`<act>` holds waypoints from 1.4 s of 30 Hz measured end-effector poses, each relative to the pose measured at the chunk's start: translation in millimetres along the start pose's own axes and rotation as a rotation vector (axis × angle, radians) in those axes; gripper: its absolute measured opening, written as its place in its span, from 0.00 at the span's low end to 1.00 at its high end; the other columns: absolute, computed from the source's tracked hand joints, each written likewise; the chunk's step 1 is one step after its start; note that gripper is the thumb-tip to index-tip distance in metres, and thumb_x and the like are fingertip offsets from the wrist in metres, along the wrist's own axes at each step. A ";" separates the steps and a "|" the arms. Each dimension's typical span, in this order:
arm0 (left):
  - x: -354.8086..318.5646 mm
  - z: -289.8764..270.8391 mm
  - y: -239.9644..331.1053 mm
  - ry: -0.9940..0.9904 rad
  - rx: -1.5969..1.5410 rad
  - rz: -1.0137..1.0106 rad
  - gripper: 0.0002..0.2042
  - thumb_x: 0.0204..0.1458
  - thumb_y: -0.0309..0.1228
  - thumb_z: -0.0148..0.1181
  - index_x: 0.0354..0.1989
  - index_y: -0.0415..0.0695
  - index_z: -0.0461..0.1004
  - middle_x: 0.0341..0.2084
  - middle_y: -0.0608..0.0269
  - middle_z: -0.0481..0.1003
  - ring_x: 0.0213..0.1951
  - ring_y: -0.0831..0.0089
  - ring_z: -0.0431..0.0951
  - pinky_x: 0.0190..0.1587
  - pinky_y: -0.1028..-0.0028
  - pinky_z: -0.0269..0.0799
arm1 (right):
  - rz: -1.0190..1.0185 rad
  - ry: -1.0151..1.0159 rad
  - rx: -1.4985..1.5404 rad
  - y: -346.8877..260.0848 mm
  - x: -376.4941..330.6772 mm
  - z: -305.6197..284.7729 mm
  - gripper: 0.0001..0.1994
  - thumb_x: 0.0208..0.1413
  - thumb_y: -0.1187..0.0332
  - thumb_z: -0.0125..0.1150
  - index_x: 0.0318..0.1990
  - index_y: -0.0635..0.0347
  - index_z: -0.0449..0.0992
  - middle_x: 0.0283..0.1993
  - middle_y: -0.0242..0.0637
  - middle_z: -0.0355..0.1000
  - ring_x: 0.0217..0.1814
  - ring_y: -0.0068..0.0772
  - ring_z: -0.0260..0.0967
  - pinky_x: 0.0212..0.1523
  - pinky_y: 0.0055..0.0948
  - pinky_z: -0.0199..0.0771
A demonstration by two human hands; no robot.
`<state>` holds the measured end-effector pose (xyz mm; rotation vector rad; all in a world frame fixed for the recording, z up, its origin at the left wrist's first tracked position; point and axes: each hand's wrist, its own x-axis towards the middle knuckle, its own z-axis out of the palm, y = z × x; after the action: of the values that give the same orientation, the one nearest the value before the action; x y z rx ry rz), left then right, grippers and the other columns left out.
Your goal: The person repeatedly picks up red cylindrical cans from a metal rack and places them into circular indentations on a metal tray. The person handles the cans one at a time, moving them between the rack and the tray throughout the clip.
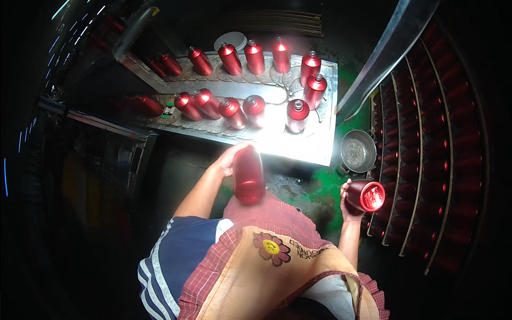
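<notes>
My left hand (229, 159) is closed round a glossy red bottle (249, 178), held in front of the apron just short of the conveyor's near edge. The bottle's neck is hidden; its rounded end hangs toward me. Out to the right, my right hand (348, 202) grips a second red bottle (358, 193), which lies tilted with its shiny round base facing me. Ahead, several red bottles with bare silvery necks stand upright along a looping conveyor (240, 90). The closest of them to its right end is a red bottle (297, 116) under bright glare.
Racks (421, 154) packed with rows of red bottles fill the right side. A round metal pot (358, 151) sits between them and the conveyor. One slanting metal post (384, 50) rises at the back right. Behind the conveyor lies a white round lid (230, 40).
</notes>
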<state>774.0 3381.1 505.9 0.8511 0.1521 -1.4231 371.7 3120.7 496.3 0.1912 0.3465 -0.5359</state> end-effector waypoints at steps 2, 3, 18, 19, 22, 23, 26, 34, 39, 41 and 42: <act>-38.6 -53.4 36.4 0.191 0.098 0.192 0.15 0.61 0.38 0.55 0.48 0.39 0.76 0.38 0.60 0.79 0.38 0.71 0.79 0.42 0.72 0.78 | -0.322 0.046 -0.913 34.2 31.5 5.0 0.22 0.59 0.63 0.61 0.59 0.56 0.65 0.57 0.45 0.69 0.55 0.44 0.67 0.50 0.36 0.76; -57.8 -77.8 55.6 0.305 0.178 0.303 0.15 0.61 0.37 0.55 0.49 0.39 0.76 0.38 0.61 0.79 0.39 0.72 0.79 0.44 0.73 0.77 | -0.438 0.121 -1.324 49.7 43.4 12.3 0.22 0.56 0.67 0.63 0.57 0.57 0.66 0.54 0.44 0.70 0.52 0.41 0.68 0.48 0.34 0.76; 21.1 -198.2 215.8 0.704 1.271 1.399 0.15 0.37 0.28 0.73 0.37 0.55 0.85 0.49 0.63 0.75 0.50 0.60 0.71 0.53 0.64 0.68 | -0.463 0.110 -0.862 248.9 125.4 146.1 0.20 0.62 0.50 0.52 0.56 0.48 0.75 0.52 0.47 0.74 0.51 0.42 0.73 0.50 0.41 0.77; 30.0 -191.0 208.5 0.683 1.315 1.397 0.15 0.37 0.28 0.73 0.37 0.56 0.85 0.50 0.62 0.74 0.52 0.59 0.70 0.53 0.64 0.68 | -0.446 0.108 -0.851 254.4 123.2 153.4 0.20 0.62 0.50 0.52 0.56 0.47 0.74 0.51 0.46 0.75 0.51 0.42 0.73 0.50 0.41 0.77; 41.7 -157.7 179.2 0.561 1.363 1.319 0.18 0.37 0.28 0.73 0.40 0.59 0.84 0.57 0.58 0.69 0.58 0.56 0.66 0.59 0.62 0.66 | -0.437 0.166 -0.821 265.8 122.2 170.7 0.22 0.62 0.48 0.51 0.57 0.47 0.73 0.53 0.44 0.74 0.52 0.42 0.72 0.51 0.41 0.77; 40.5 -144.9 171.9 0.545 1.371 1.313 0.19 0.36 0.28 0.74 0.41 0.59 0.84 0.60 0.56 0.67 0.60 0.54 0.64 0.61 0.62 0.64 | -0.412 0.138 -0.846 268.5 124.0 173.9 0.23 0.59 0.48 0.55 0.57 0.48 0.73 0.55 0.38 0.73 0.56 0.37 0.70 0.59 0.41 0.71; 19.8 -118.6 171.3 0.367 1.379 1.335 0.20 0.37 0.26 0.73 0.42 0.60 0.84 0.63 0.52 0.64 0.64 0.52 0.62 0.64 0.61 0.62 | -0.359 0.062 -0.765 265.7 124.4 172.4 0.23 0.58 0.50 0.58 0.58 0.47 0.72 0.54 0.37 0.73 0.56 0.37 0.70 0.60 0.41 0.71; -45.6 -164.6 196.6 0.849 1.207 1.239 0.27 0.42 0.30 0.72 0.55 0.45 0.75 0.56 0.54 0.72 0.57 0.55 0.70 0.59 0.61 0.65 | -0.463 0.138 -0.816 199.7 75.0 157.4 0.26 0.60 0.47 0.51 0.62 0.46 0.68 0.58 0.39 0.70 0.59 0.40 0.67 0.61 0.44 0.69; 10.4 -142.0 166.0 0.698 1.137 1.056 0.22 0.50 0.33 0.70 0.54 0.44 0.76 0.51 0.53 0.73 0.54 0.60 0.73 0.59 0.66 0.66 | -0.483 0.118 -0.760 168.3 61.2 150.1 0.26 0.58 0.47 0.55 0.61 0.47 0.69 0.56 0.42 0.71 0.56 0.42 0.70 0.57 0.46 0.73; 28.4 -138.6 157.9 0.667 1.110 1.127 0.15 0.52 0.31 0.67 0.48 0.43 0.80 0.48 0.54 0.74 0.50 0.60 0.75 0.56 0.66 0.68 | -0.564 0.173 -0.797 160.5 61.0 144.6 0.26 0.59 0.48 0.55 0.59 0.52 0.70 0.55 0.41 0.73 0.55 0.40 0.70 0.57 0.43 0.73; 35.9 -136.7 152.5 0.658 1.099 1.176 0.14 0.52 0.31 0.67 0.47 0.42 0.80 0.47 0.54 0.75 0.50 0.60 0.75 0.57 0.66 0.68 | -0.576 0.190 -0.767 156.0 60.1 142.7 0.25 0.60 0.48 0.55 0.59 0.53 0.70 0.54 0.41 0.73 0.55 0.39 0.70 0.57 0.42 0.73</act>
<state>971.3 3420.7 453.7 1.8545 -0.6187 0.0392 541.4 3186.3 619.6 -0.6227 0.7763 -0.9130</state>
